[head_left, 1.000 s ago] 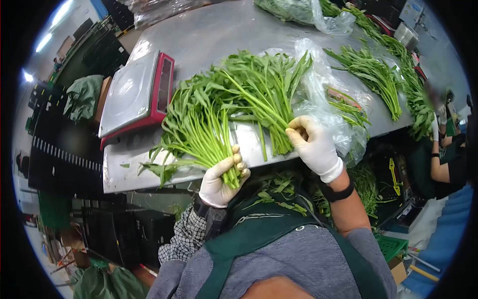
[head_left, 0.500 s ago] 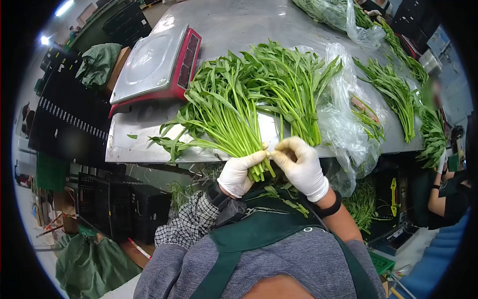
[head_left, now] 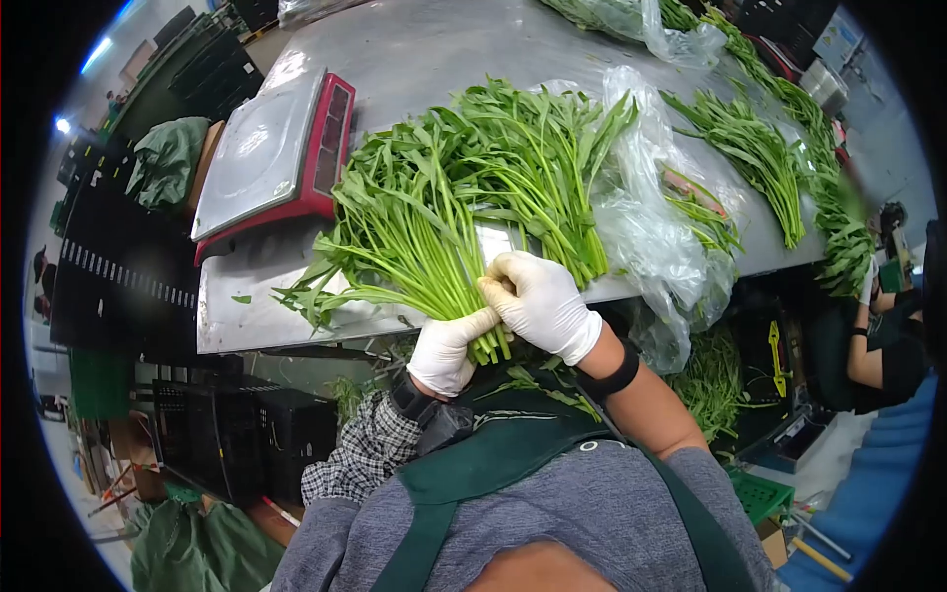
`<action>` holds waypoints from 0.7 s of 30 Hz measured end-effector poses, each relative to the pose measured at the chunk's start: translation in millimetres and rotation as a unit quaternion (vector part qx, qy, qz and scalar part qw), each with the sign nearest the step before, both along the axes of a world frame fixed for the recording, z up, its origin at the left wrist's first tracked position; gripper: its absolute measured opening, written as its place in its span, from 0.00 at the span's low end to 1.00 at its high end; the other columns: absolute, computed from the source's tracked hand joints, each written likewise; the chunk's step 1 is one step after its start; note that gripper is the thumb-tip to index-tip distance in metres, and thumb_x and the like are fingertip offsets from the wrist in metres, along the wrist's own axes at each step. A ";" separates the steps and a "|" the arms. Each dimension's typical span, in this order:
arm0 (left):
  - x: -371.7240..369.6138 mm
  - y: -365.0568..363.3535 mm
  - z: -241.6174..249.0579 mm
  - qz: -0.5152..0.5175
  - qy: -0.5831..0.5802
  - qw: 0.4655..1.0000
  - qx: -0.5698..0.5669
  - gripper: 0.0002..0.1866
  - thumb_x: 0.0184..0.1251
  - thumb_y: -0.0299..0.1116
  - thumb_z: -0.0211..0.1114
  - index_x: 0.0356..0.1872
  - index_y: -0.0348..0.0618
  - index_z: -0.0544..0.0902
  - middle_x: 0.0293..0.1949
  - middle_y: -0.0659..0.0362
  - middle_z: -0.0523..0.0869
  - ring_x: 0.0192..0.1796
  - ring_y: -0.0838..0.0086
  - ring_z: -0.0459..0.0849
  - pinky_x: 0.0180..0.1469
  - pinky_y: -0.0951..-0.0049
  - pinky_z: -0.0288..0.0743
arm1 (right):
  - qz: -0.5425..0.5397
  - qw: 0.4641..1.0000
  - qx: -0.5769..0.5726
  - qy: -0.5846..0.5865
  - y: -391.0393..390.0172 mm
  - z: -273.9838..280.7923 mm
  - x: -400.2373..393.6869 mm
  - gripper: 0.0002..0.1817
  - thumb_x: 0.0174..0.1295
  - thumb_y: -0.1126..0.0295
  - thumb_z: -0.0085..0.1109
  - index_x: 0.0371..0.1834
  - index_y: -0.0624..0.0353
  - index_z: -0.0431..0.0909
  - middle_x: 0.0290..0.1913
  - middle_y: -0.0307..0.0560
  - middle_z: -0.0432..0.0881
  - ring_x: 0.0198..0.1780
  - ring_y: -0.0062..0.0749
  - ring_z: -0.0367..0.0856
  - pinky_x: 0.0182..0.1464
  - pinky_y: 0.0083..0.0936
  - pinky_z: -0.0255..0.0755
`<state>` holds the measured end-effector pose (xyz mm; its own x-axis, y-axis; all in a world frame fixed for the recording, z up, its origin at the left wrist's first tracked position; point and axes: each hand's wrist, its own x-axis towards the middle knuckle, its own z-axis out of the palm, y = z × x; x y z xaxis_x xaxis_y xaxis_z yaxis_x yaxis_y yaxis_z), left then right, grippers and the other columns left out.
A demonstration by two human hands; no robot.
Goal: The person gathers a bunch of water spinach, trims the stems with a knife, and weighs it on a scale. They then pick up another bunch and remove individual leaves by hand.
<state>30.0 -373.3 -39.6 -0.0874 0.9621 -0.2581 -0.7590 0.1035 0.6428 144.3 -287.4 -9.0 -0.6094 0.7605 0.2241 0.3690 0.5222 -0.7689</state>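
Closest in is the green apron (head_left: pixel 483 464), then the left hand (head_left: pixel 446 353), white-gloved and wrapped snugly round the stem ends of a bunch of leafy greens (head_left: pixel 439 261), thumb across the top. The right hand (head_left: pixel 543 301) is right up against it, thumb and finger curled in at the same stems, but I honestly can't tell if it's pinching one or just touching. The bunch hangs its cut ends over the near edge of the metal table (head_left: pixel 419 74), leafy tops lying on it. My guess on handling: light, stems firm but snappable and maybe a bit slick if damp, leaves floppy and easy to bruise. So I'd hold it low on the stems, snug but not crushing, and leave the tops alone. Just past it, a second bunch (head_left: pixel 557 183) overlaps its leaves, with a red-sided scale (head_left: pixel 261 158) to the left and a crumpled clear plastic bag (head_left: pixel 641 232) to the right. Further right there's another bunch (head_left: pixel 755 163), then a co-worker's gloved hand (head_left: pixel 868 283) by more greens.
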 end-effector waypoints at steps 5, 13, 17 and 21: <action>-6.2 3.8 -0.1 0.028 -0.093 0.995 -0.020 0.11 0.59 0.23 0.60 0.43 0.35 0.75 0.34 0.55 0.82 0.34 0.69 0.82 0.38 0.71 0.79 | 0.056 0.984 -0.130 0.109 -6.8 -2.5 14.4 0.05 0.54 0.72 0.55 0.26 0.62 0.74 0.24 0.49 0.75 0.26 0.36 0.75 0.29 0.28 0.68; -15.0 4.5 -8.5 -0.031 -0.189 0.981 0.036 0.15 0.61 0.24 0.56 0.50 0.38 0.70 0.37 0.56 0.79 0.42 0.68 0.77 0.47 0.66 0.74 | -0.056 0.878 -0.104 0.464 -19.7 32.7 105.6 0.14 0.62 0.62 0.53 0.42 0.63 0.72 0.32 0.39 0.73 0.26 0.19 0.70 0.25 0.15 0.63; -12.9 6.6 -9.5 -0.018 -0.182 0.983 0.009 0.15 0.59 0.25 0.58 0.48 0.36 0.73 0.36 0.56 0.80 0.39 0.66 0.79 0.44 0.66 0.75 | -0.147 0.982 0.105 0.059 -2.3 9.5 83.1 0.13 0.52 0.71 0.63 0.40 0.63 0.75 0.31 0.43 0.75 0.24 0.24 0.72 0.26 0.19 0.67; -18.7 1.7 -9.0 -0.028 -0.184 0.982 0.023 0.15 0.59 0.26 0.59 0.48 0.36 0.73 0.35 0.56 0.79 0.39 0.67 0.78 0.43 0.67 0.75 | -0.120 0.974 0.186 -0.038 17.9 -7.2 79.6 0.05 0.51 0.75 0.61 0.30 0.60 0.76 0.27 0.46 0.74 0.21 0.32 0.72 0.27 0.23 0.68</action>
<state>11.3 -371.6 -48.5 0.0569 0.9740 -0.2193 -0.9345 0.1293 0.3318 223.9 -269.5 -16.2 -0.4491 0.7577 0.4734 0.5634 0.6514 -0.5081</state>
